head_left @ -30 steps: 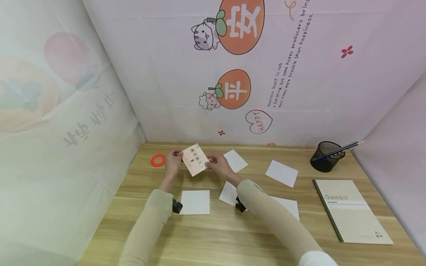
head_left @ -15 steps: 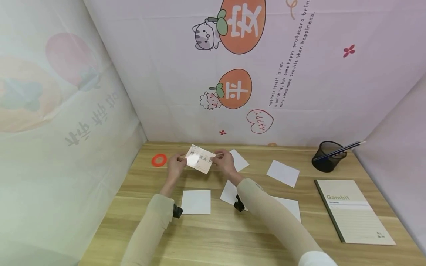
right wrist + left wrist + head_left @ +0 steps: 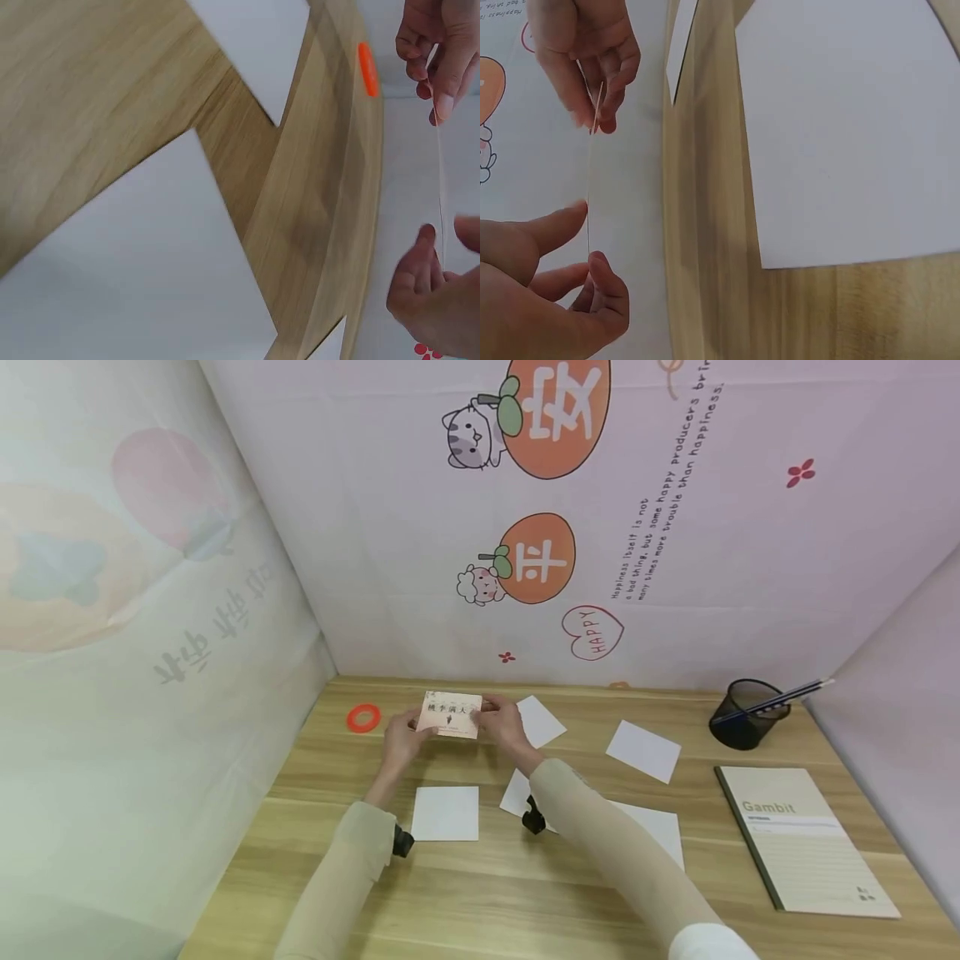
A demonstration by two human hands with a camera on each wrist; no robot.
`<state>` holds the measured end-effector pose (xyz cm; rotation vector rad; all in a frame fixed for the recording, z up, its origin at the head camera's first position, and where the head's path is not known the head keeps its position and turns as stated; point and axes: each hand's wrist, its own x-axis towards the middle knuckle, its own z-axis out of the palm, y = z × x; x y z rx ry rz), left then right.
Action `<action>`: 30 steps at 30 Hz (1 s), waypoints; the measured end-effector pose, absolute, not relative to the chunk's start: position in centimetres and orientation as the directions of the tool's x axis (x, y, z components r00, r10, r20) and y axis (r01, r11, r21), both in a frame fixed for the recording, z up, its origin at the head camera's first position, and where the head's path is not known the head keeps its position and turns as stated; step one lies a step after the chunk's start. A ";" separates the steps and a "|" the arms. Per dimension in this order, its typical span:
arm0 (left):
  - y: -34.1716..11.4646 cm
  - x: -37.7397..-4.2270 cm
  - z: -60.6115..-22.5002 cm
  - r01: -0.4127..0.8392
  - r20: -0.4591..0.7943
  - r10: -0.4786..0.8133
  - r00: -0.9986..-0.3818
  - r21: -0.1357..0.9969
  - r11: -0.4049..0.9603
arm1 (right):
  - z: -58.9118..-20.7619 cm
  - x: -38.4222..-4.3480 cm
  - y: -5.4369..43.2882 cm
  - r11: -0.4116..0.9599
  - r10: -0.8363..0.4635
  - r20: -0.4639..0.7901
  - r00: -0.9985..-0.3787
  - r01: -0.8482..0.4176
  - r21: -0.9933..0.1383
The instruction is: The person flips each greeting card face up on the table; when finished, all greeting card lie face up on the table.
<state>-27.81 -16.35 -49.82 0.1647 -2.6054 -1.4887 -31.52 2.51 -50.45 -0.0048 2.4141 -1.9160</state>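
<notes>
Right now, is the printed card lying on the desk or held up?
Held up: both hands pinch the card by its ends, above the desk.

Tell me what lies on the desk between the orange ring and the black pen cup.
In the head view, between the orange ring and the pen cup, two white paper sheets lie on the desk.

"Gambit" on notebook (image 3: 806,839); "HAPPY" in heart (image 3: 592,633) on backdrop; Chinese characters on held card (image 3: 450,715).
</notes>
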 end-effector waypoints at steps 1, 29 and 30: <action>-16.4 -27.8 -49.9 -0.024 0.061 -0.148 -0.987 0.855 0.517 | -50.4 -31.5 2.5 0.255 -0.073 -0.054 -0.996 0.033 -0.966; -17.6 -28.2 -51.1 -0.046 -0.092 0.034 -0.995 0.744 0.667 | -52.0 -30.1 1.9 0.678 -0.238 -0.008 -0.971 -0.160 -0.717; -17.6 -28.2 -51.0 -0.058 -0.108 0.034 -0.994 0.738 0.672 | -52.0 -30.0 1.8 0.687 -0.229 -0.011 -0.973 -0.154 -0.710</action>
